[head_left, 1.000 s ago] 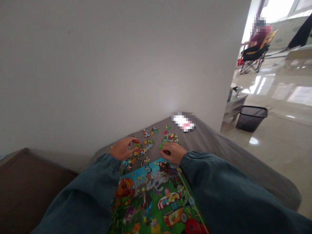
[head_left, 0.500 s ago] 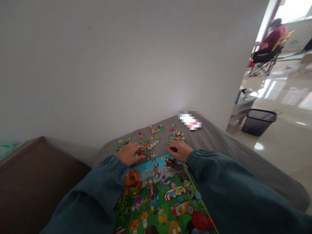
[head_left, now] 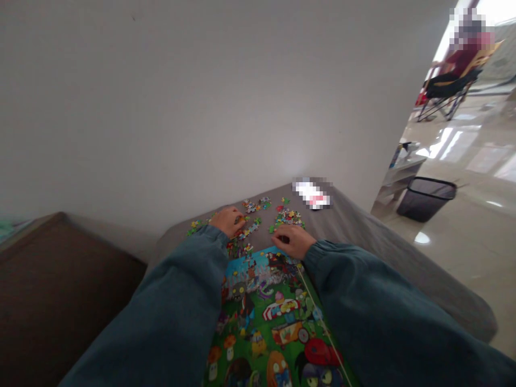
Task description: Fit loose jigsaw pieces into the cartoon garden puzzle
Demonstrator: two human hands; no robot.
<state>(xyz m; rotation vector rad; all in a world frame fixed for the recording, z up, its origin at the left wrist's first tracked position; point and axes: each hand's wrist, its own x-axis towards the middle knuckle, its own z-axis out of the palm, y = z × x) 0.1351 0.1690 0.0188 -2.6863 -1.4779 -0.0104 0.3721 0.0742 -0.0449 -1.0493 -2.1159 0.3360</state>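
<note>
Puzzle pieces [head_left: 290, 216] lay in loose clusters on a grey cloth-covered surface [head_left: 346, 223], between its wall-side edge and the top edge of a picture board [head_left: 262, 312]. The step in hand looked like picking through these clusters: the left hand [head_left: 228, 219] reached over those on the left, fingers bent and the gap to the thumb narrow, though whether it gripped a piece could not be told. The right hand [head_left: 293, 242] was near the board's top right corner, just beside the densest heap, fingers curled close to the thumb; whether anything was pinched there was hidden too. The next move seemed to call for a light fingertip pinch that would not nudge neighbouring pieces. The pieces were small and knobbed, in mixed bright colours; the board bore a cartoon print, mostly green under a blue strip, with a thin pale line down its right side. Loose blue-green sleeves [head_left: 355, 290], gathered at the cuffs, reached in from both sides, the left one covering part of the board. The surface's cloth was matt and faintly creased; a blurred bright slab [head_left: 311, 193] lay by its far corner, near a plain pale wall [head_left: 242, 107].
</note>
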